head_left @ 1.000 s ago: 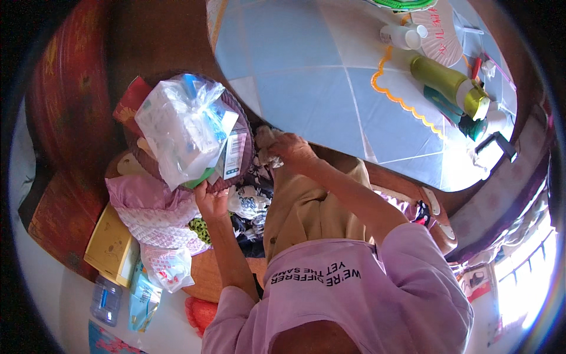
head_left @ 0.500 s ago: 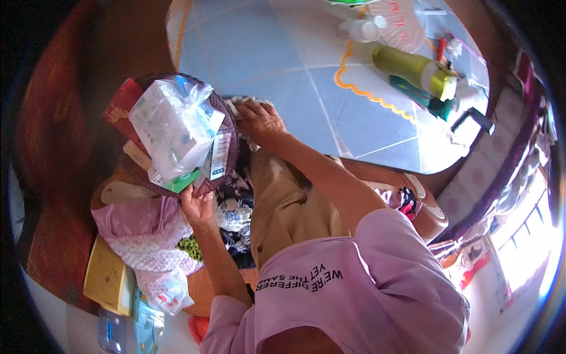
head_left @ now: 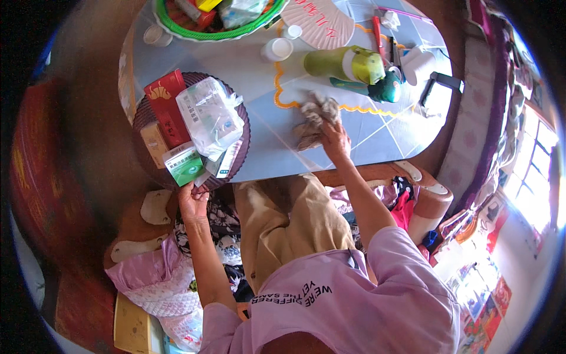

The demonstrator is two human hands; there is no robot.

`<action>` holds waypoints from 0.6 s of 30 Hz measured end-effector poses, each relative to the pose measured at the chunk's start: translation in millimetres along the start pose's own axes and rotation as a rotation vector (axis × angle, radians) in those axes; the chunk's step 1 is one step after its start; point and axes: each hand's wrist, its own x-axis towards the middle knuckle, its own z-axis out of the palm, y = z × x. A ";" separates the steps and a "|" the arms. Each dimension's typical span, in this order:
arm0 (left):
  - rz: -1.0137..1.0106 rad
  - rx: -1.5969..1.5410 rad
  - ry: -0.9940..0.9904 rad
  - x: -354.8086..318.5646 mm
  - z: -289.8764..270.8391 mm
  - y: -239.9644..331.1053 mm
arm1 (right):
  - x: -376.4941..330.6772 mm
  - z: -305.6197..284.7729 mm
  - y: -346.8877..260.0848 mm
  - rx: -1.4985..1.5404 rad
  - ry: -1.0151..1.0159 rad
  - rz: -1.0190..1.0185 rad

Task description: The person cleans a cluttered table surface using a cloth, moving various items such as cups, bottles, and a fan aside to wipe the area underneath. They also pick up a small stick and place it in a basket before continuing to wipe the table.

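The left hand has its grip closed on the near rim of a round dark woven tray, which it holds at the counter's near left edge. Beyond that grip the tray is piled full: a tall red box towards the far left, a tan box just left of it, a green-and-white box right above the fingers, and a crinkled clear plastic bag of white packets lying over the middle.

The right hand presses down on a crumpled grey-brown cloth, fingers curled into its folds, so this grip is narrow and holds the cloth against the pale blue counter. The cloth is bunched and rumpled, lying beside a wavy orange line on the surface. Beyond this grip lies a green bottle on its side, and farther off a pink fan.
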 end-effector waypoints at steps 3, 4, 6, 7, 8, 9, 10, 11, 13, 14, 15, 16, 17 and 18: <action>-0.039 -0.003 -0.110 13.9 -8.7 -3.1 | 0.5 -10.9 36.6 0.064 0.006 0.204; -0.042 -0.001 -0.111 18.2 -9.6 -5.6 | 1.6 -14.1 46.5 0.113 0.029 0.251; -0.063 0.003 -0.128 20.7 -1.7 -6.8 | 3.4 -5.6 72.2 0.166 0.079 0.284; -0.079 0.005 -0.141 20.5 4.8 -7.5 | 3.3 -2.7 80.4 0.150 0.099 0.308; -0.053 0.017 -0.130 18.7 6.3 -7.9 | 2.7 -3.8 75.9 0.146 0.087 0.334; -0.063 -0.002 -0.124 17.9 8.9 -11.0 | 2.1 -3.9 70.4 0.141 0.075 0.360; -0.069 -0.020 -0.118 18.2 12.1 -12.2 | 2.0 -2.4 67.6 0.165 0.069 0.371; -0.076 -0.037 -0.112 18.1 15.6 -13.8 | 1.5 -2.6 66.2 0.150 0.046 0.392; -0.067 -0.062 -0.132 21.8 13.6 -21.2 | -0.4 -6.2 60.2 0.182 0.066 0.377; -0.058 -0.064 -0.126 23.4 13.0 -23.3 | -0.8 -10.7 57.6 0.194 0.059 0.359; -0.049 -0.067 -0.121 24.7 12.2 -25.1 | -1.2 -15.6 56.0 0.206 0.052 0.341; -0.051 -0.058 -0.095 24.5 14.3 -26.0 | -2.1 -19.2 55.2 0.219 0.045 0.325; -0.052 -0.049 -0.068 24.0 16.2 -26.6 | -2.4 -22.2 54.8 0.222 0.035 0.328; -0.051 -0.040 -0.041 23.3 18.2 -27.3 | -2.4 -24.9 54.8 0.227 0.026 0.330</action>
